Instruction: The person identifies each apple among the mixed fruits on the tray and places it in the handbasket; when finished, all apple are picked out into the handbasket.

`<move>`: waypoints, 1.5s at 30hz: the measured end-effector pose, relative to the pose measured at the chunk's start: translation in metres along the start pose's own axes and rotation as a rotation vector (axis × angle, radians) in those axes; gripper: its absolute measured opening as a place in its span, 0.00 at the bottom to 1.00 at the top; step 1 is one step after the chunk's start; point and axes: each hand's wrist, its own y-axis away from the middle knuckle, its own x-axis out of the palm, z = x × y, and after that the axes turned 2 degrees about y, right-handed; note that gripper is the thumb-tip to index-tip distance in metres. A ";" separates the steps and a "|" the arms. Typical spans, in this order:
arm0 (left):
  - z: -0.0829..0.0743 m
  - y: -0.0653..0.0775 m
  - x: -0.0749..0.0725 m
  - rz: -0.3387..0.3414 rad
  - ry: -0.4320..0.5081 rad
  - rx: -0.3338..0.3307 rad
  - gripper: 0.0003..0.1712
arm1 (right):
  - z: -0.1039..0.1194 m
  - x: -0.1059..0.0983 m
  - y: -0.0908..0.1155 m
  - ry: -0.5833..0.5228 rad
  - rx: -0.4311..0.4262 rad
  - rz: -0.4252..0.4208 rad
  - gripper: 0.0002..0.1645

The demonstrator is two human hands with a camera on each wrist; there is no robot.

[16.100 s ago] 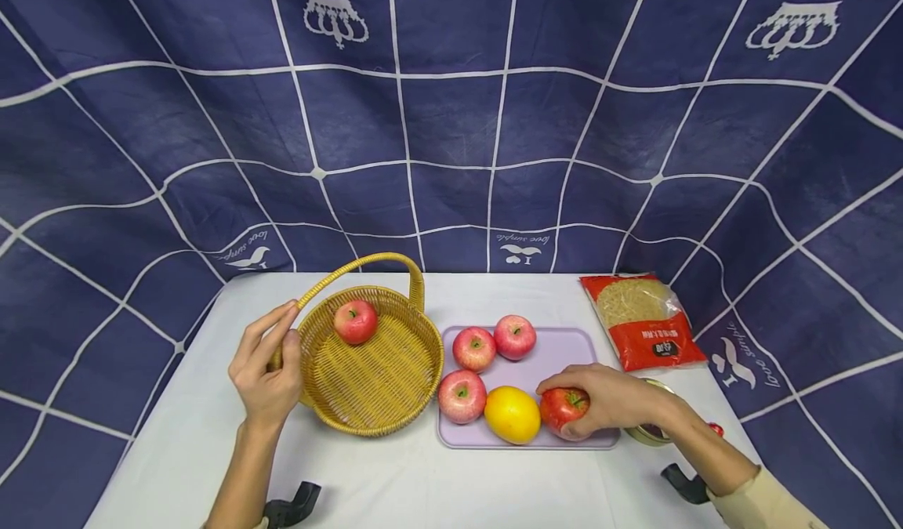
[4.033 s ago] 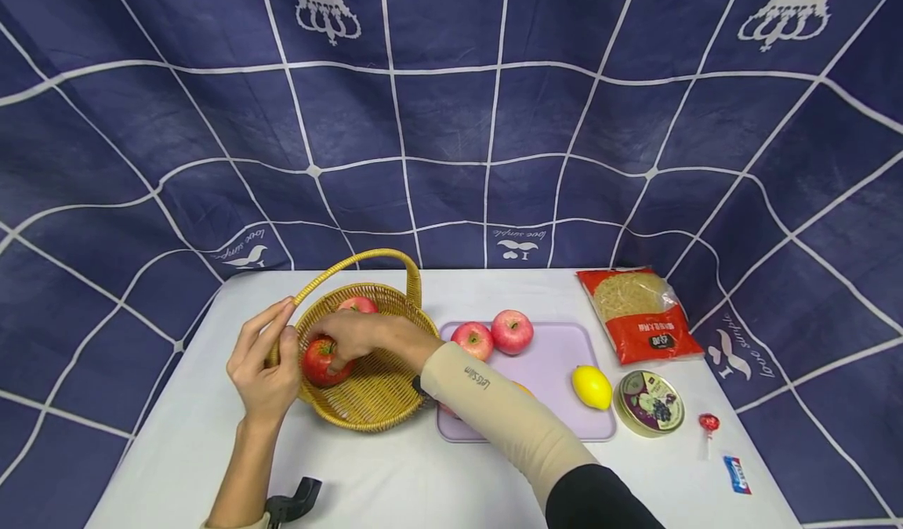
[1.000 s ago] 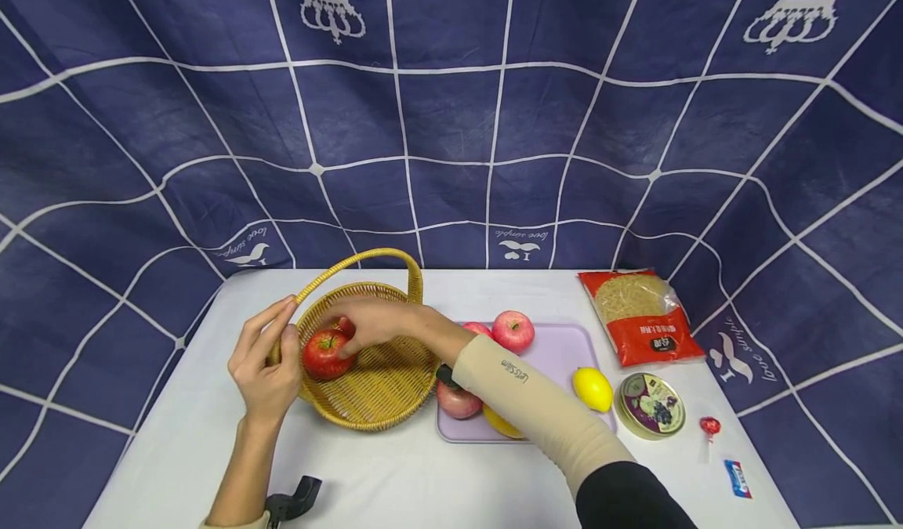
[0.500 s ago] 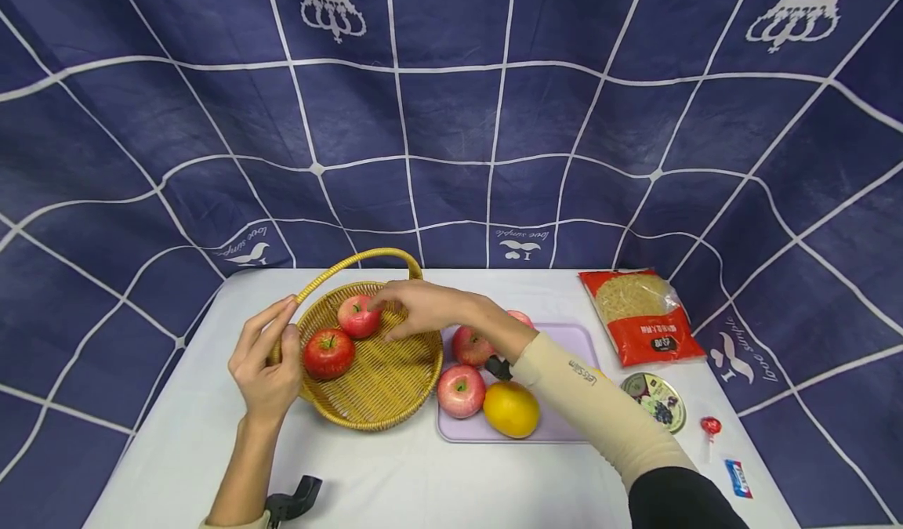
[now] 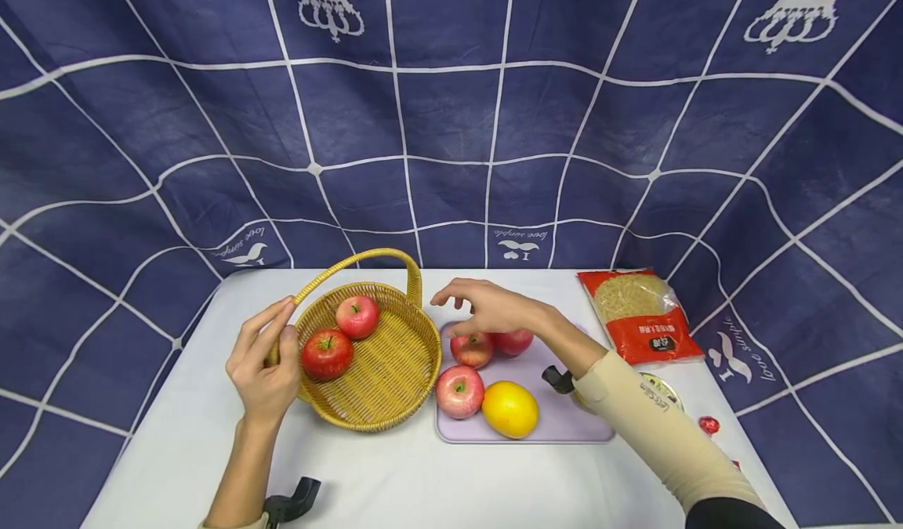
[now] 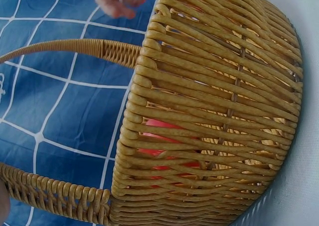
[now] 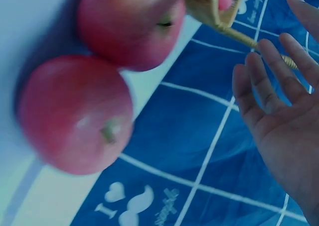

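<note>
In the head view my left hand (image 5: 266,360) grips the handle (image 5: 331,273) of a yellow wicker basket (image 5: 395,372) on the table's left side. Inside the basket are a dark red apple (image 5: 328,354) and a pinker apple (image 5: 357,317). My right hand (image 5: 497,308), fingers apart and holding nothing, is over the back of a lilac tray (image 5: 557,429). Beneath it two apples are partly covered, one on the left (image 5: 471,350) and one on the right (image 5: 515,342). The right wrist view shows that palm (image 7: 294,136) bare beside both apples.
At the tray's front lie another apple (image 5: 460,392) and an oval yellow-orange fruit (image 5: 510,409). A red bag of noodles (image 5: 640,315) lies back right. A round tin (image 5: 663,388), partly covered by my right sleeve, and a red lollipop (image 5: 708,425) are farther right.
The dark red apple, in my right hand on the tray at first, was carried into the basket and let go. My right hand has since withdrawn rightward over the tray. My left hand stays on the handle.
</note>
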 end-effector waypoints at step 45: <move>0.001 0.000 0.001 -0.004 0.004 0.010 0.12 | -0.104 0.013 0.084 -0.199 0.322 0.057 0.46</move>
